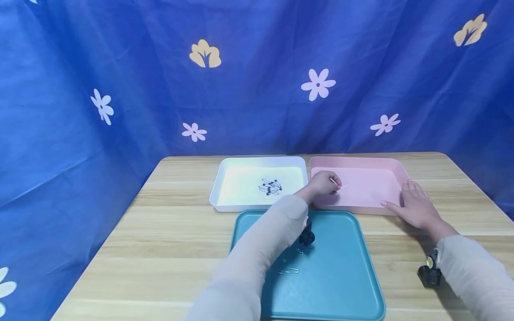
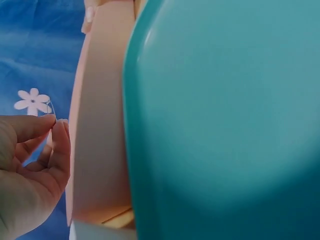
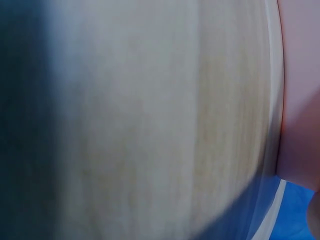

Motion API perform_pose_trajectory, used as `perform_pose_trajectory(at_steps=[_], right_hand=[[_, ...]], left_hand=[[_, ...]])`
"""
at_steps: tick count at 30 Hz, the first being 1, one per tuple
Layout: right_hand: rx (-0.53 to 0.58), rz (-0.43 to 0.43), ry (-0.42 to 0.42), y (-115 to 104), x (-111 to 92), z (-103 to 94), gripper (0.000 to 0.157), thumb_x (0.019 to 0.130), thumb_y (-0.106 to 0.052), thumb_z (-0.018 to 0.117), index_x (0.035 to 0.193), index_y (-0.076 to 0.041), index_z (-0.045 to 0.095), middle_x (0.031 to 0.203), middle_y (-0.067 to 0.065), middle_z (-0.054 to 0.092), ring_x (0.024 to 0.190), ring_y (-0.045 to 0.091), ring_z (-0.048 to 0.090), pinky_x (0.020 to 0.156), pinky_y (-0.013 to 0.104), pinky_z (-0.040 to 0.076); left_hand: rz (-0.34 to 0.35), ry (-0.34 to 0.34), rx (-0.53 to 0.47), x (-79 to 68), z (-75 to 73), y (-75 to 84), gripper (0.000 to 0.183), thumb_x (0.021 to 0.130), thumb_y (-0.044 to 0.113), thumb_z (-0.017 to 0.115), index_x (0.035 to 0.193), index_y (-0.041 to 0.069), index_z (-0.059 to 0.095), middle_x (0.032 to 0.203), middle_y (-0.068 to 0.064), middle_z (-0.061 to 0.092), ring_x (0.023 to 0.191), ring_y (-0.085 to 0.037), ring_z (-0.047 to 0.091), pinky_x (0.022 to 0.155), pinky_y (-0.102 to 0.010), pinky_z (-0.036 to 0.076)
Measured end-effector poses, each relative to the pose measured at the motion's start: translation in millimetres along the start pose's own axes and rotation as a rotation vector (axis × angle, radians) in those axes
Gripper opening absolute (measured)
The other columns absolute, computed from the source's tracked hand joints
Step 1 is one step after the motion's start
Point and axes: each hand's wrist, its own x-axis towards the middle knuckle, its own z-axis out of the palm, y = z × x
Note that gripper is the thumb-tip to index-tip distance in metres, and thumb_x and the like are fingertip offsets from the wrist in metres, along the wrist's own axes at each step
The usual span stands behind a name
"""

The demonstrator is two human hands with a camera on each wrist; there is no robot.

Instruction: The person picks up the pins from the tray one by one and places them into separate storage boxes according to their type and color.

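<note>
My left hand [image 1: 324, 183] is over the left part of the pink tray [image 1: 371, 183]. Thumb and forefinger pinch a thin silver safety pin [image 2: 50, 106], which stands out past the fingertips in the left wrist view. My right hand [image 1: 417, 205] rests on the right front corner of the pink tray, fingers extended along its rim. In the right wrist view only a sliver of this hand [image 3: 314, 215] shows. A few silver safety pins [image 1: 290, 270] lie on the teal tray [image 1: 333, 285], partly hidden by my left sleeve.
A white tray [image 1: 237, 187] stands left of the pink one, with several black safety pins [image 1: 270, 187] heaped in it. All three trays are on a wooden table [image 1: 160, 249]. Behind hangs a blue flowered curtain [image 1: 257, 89].
</note>
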Motion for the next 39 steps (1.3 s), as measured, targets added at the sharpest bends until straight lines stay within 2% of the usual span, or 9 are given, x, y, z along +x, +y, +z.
perform_pose_trajectory(at_steps=[7, 14, 18, 23, 26, 29, 32, 35, 39], right_hand=[[0.012, -0.003, 0.003, 0.2, 1.3, 0.9, 0.096, 0.082, -0.054, 0.04, 0.128, 0.018, -0.004, 0.131, 0.039, -0.004, 0.122, 0.046, -0.006, 0.096, 0.055, -0.003], [0.003, -0.007, 0.011, -2.4, 3.7, 0.1, 0.096, 0.082, -0.054, 0.041, 0.128, 0.018, -0.003, 0.132, 0.038, -0.003, 0.123, 0.045, -0.004, 0.097, 0.053, -0.003], [-0.004, -0.012, 0.006, -2.5, 3.0, 0.5, 0.097, 0.082, -0.054, 0.041, 0.127, 0.019, -0.002, 0.131, 0.039, -0.003, 0.122, 0.046, -0.004, 0.097, 0.054, -0.002], [-0.006, -0.011, 0.018, -0.8, 2.0, 1.1, 0.097, 0.082, -0.054, 0.042, 0.128, 0.019, -0.003, 0.131, 0.039, -0.002, 0.122, 0.046, -0.003, 0.097, 0.053, -0.002], [-0.007, -0.015, 0.02, 0.3, 1.5, 2.0, 0.097, 0.082, -0.054, 0.042, 0.127, 0.019, -0.002, 0.131, 0.04, -0.001, 0.122, 0.047, -0.001, 0.097, 0.054, -0.001], [-0.015, -0.014, 0.021, 1.6, 1.7, 3.1, 0.096, 0.082, -0.054, 0.042, 0.127, 0.02, -0.001, 0.131, 0.04, -0.001, 0.122, 0.047, -0.001, 0.096, 0.056, 0.001], [-0.017, -0.004, 0.018, 2.8, 2.2, 2.9, 0.097, 0.082, -0.054, 0.041, 0.127, 0.019, -0.002, 0.131, 0.039, -0.001, 0.122, 0.046, -0.002, 0.096, 0.055, 0.0], [-0.014, 0.002, 0.016, 3.5, 3.1, 2.4, 0.097, 0.082, -0.055, 0.041, 0.128, 0.019, -0.002, 0.132, 0.038, -0.002, 0.123, 0.045, -0.003, 0.097, 0.054, -0.001], [-0.023, -0.007, 0.024, 4.6, 4.8, 2.7, 0.096, 0.082, -0.054, 0.041, 0.128, 0.019, 0.0, 0.132, 0.038, 0.0, 0.123, 0.045, -0.001, 0.097, 0.054, 0.0]], left_hand=[[-0.01, 0.013, 0.059, 12.4, 10.8, 0.2, 0.01, 0.075, -0.002, 0.055, 0.074, 0.006, 0.06, 0.059, 0.002, 0.052, 0.05, -0.007, 0.043, 0.045, -0.014, 0.034], [-0.027, 0.029, 0.154, 21.6, 21.1, -0.1, 0.01, 0.072, -0.002, 0.056, 0.072, 0.006, 0.062, 0.069, 0.001, 0.056, 0.06, -0.009, 0.043, 0.05, -0.015, 0.033], [-0.065, 0.017, 0.196, 25.1, 29.1, 2.4, 0.01, 0.074, -0.002, 0.057, 0.072, 0.007, 0.061, 0.067, 0.002, 0.055, 0.059, -0.009, 0.045, 0.05, -0.015, 0.035], [-0.149, -0.017, 0.223, 27.3, 38.6, 8.1, 0.019, 0.066, -0.011, 0.057, 0.066, 0.009, 0.056, 0.06, 0.002, 0.048, 0.054, -0.011, 0.044, 0.043, -0.019, 0.036], [-0.156, -0.038, 0.351, 28.0, 42.9, 10.2, 0.022, 0.067, -0.008, 0.056, 0.059, 0.01, 0.05, 0.057, 0.002, 0.046, 0.052, -0.012, 0.042, 0.042, -0.019, 0.035], [-0.118, -0.036, 0.514, 28.8, 45.6, 11.7, 0.021, 0.068, -0.003, 0.056, 0.055, 0.011, 0.047, 0.057, 0.002, 0.049, 0.053, -0.011, 0.043, 0.044, -0.019, 0.034], [-0.088, -0.018, 0.588, 29.7, 47.3, 12.7, 0.017, 0.066, -0.001, 0.056, 0.057, 0.012, 0.05, 0.06, 0.003, 0.052, 0.057, -0.01, 0.045, 0.046, -0.017, 0.034], [-0.089, -0.002, 0.569, 31.3, 48.1, 11.7, 0.015, 0.068, 0.001, 0.056, 0.059, 0.011, 0.052, 0.06, 0.003, 0.05, 0.057, -0.01, 0.046, 0.046, -0.017, 0.035], [-0.122, 0.013, 0.41, 33.0, 47.3, 7.0, 0.015, 0.074, 0.002, 0.052, 0.061, 0.01, 0.052, 0.057, 0.002, 0.047, 0.051, -0.011, 0.043, 0.043, -0.019, 0.035]])
